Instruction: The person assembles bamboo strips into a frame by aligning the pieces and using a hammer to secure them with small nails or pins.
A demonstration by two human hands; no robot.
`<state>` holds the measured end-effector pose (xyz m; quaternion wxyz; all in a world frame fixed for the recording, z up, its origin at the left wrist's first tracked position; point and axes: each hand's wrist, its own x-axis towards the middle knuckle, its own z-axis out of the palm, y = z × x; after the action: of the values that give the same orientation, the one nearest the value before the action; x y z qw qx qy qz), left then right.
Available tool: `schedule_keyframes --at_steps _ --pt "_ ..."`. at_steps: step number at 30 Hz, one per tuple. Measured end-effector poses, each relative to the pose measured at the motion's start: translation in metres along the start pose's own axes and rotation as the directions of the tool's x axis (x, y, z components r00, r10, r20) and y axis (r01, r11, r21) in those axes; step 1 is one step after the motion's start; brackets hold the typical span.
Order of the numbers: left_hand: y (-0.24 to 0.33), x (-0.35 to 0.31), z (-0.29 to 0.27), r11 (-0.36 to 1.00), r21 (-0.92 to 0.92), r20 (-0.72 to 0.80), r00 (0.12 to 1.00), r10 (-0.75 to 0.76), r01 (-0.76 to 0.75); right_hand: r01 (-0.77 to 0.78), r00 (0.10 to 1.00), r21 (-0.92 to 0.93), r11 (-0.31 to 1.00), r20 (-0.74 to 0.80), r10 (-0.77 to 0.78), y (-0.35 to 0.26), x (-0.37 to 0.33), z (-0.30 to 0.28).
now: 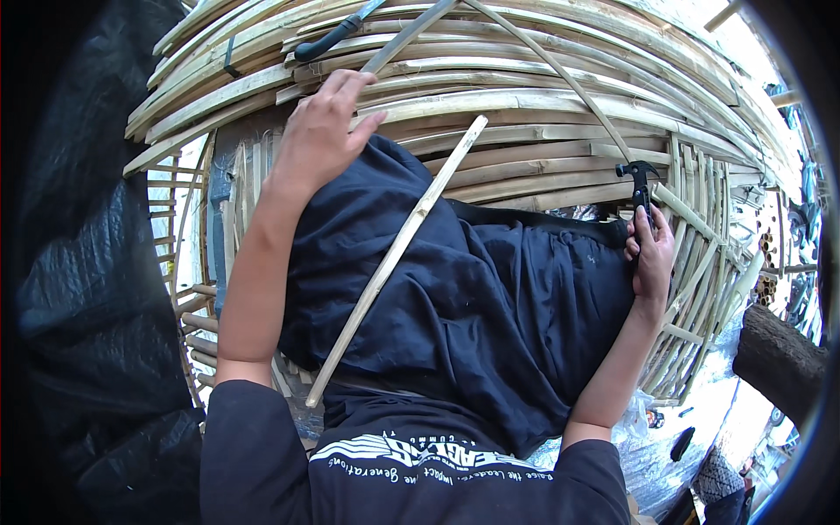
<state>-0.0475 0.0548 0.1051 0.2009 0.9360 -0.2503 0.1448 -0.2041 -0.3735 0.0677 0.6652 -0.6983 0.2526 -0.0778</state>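
My right hand is wrapped around the handle of a small black claw hammer, its head up, beside my knee. My left hand is raised over my other knee, fingers loosely stretched and thumb apart. Its fingertips are close to the lower end of a flat greyish strip; whether they touch cannot be made out. Across the dark cloth of my lap lies a pale split-bamboo stick, slanting and touched by neither hand.
Long split-bamboo slats form a bench-like surface ahead. On it lie a black-handled tool and a thin stick. A bamboo lattice stands at right, near a dark log. Black sheeting hangs at left.
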Motion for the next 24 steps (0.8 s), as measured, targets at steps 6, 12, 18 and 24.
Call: schedule_keyframes --at_steps 6,12,18,24 --pt "0.011 0.028 0.105 0.465 -0.784 0.340 0.911 -0.233 0.411 -0.006 1.000 0.070 0.998 0.010 0.006 -0.003 -0.004 0.010" --pt "0.012 0.036 0.142 0.403 -0.829 0.230 0.894 -0.384 0.387 0.004 1.000 0.078 0.997 -0.007 -0.003 -0.003 -0.007 0.001" --pt "0.009 0.028 0.149 0.541 -0.747 0.171 0.898 -0.406 0.387 0.017 1.000 0.064 0.998 -0.005 -0.017 -0.006 -0.007 0.003" --pt "0.015 0.028 0.151 0.620 -0.682 0.184 0.912 -0.366 0.387 0.001 1.000 0.061 0.998 -0.001 -0.001 -0.004 -0.007 0.002"
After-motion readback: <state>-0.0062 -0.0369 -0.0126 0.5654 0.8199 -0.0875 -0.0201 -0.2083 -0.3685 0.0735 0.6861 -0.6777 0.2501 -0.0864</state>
